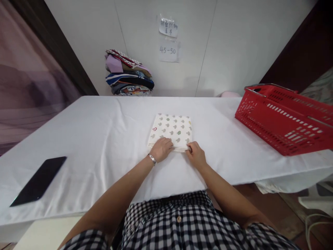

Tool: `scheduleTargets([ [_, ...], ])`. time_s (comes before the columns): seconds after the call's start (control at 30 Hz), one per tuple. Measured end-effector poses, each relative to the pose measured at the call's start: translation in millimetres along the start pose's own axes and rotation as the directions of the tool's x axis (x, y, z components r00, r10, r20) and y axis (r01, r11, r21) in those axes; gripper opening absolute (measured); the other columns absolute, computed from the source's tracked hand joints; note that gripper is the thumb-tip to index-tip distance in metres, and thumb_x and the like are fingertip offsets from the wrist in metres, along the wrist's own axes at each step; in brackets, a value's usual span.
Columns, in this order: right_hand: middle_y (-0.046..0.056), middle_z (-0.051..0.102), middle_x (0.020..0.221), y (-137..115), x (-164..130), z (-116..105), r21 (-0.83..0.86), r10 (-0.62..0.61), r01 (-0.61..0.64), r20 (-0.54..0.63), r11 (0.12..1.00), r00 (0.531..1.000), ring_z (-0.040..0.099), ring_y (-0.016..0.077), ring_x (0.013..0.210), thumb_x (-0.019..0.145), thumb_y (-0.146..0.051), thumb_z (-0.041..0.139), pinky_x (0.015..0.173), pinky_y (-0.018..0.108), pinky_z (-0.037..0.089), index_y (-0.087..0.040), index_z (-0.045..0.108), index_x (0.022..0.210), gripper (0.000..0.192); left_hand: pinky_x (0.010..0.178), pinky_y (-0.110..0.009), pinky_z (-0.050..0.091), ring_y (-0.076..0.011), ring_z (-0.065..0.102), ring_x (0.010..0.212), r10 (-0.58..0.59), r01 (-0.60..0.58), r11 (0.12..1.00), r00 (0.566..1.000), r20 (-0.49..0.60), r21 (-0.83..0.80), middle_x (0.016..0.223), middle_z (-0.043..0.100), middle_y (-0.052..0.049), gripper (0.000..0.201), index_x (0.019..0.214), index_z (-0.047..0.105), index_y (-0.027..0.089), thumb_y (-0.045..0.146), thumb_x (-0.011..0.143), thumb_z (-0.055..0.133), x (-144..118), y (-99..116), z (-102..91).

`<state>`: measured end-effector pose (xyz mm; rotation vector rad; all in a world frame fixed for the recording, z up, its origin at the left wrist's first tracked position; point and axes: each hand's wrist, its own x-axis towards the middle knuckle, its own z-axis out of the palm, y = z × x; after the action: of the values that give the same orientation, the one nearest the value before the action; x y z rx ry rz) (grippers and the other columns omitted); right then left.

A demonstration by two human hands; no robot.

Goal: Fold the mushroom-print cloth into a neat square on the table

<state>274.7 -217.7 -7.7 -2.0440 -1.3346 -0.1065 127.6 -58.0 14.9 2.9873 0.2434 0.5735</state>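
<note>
White cloth covers the whole table (pixel 104 139), stretched wide across the view and running back to a pale panelled wall. Biggest thing on it is the red plastic basket (pixel 286 121), sitting at the far right, tilted a little, its metal handles lying along the rim, well apart from the hands. Over at the back, against the wall, sits a pile of folded clothes (pixel 128 74) in stripes and mixed colours, and above it two paper notes (pixel 168 40) are stuck to the wall. Down at the left edge lies a black phone (pixel 39 180), screen dark, flat on the cloth and well away from the work.

Now the centre: a folded cloth (pixel 171 130), cream with small printed mushroom shapes, lies flat in the middle of the table, squared into a neat rectangle. Both hands are on its near edge. The left hand (pixel 161 148), a bracelet (pixel 152 159) on its wrist, presses palm down on the near left corner, fingers curled over the layers, its grip resting on the fabric rather than lifting it. The right hand (pixel 196 154) sits just beside it at the near right corner, fingertips pinching the stacked edge of the same cloth. The person's checked shirt (pixel 179 222) fills the bottom of the view.
</note>
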Motion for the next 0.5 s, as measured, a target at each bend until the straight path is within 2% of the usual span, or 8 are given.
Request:
scheduleTargets([
  [0.2,0.002,0.055,0.091,1,1,1,-0.010,0.010,-0.010,-0.002,1.000,1.000,0.052,0.0140,0.072,0.079,-0.020,0.045,0.062,0.025,0.040,-0.021,0.054,0.095,0.019,0.077,-0.035,0.038,-0.0192,0.050,0.085,-0.013,0.014,0.998,1.000,0.021,-0.057,0.094,0.058,-0.005,0.025,0.103,0.057,0.020,0.036,0.085,0.052,6,3,-2.3],
  [0.33,0.002,0.055,0.090,2,1,2,-0.009,0.011,-0.011,-0.008,1.000,1.000,0.052,0.0139,0.072,0.078,-0.020,0.044,0.061,0.024,0.039,-0.021,0.053,0.095,0.019,0.076,-0.034,0.038,-0.0192,0.051,0.085,-0.034,0.036,0.997,0.999,0.031,-0.065,0.092,0.059,-0.005,0.026,0.100,0.060,0.021,0.040,0.084,0.053,11,5,-1.0],
  [0.5,0.002,0.054,0.091,2,1,2,-0.017,0.006,-0.006,-0.013,1.000,1.000,0.052,0.0142,0.073,0.078,-0.020,0.044,0.062,0.025,0.040,-0.022,0.053,0.096,0.020,0.074,-0.034,0.037,-0.0188,0.051,0.084,-0.037,0.038,0.998,0.999,0.035,-0.046,0.088,0.059,-0.004,0.021,0.095,0.061,0.021,0.035,0.088,0.047,14,4,0.9],
])
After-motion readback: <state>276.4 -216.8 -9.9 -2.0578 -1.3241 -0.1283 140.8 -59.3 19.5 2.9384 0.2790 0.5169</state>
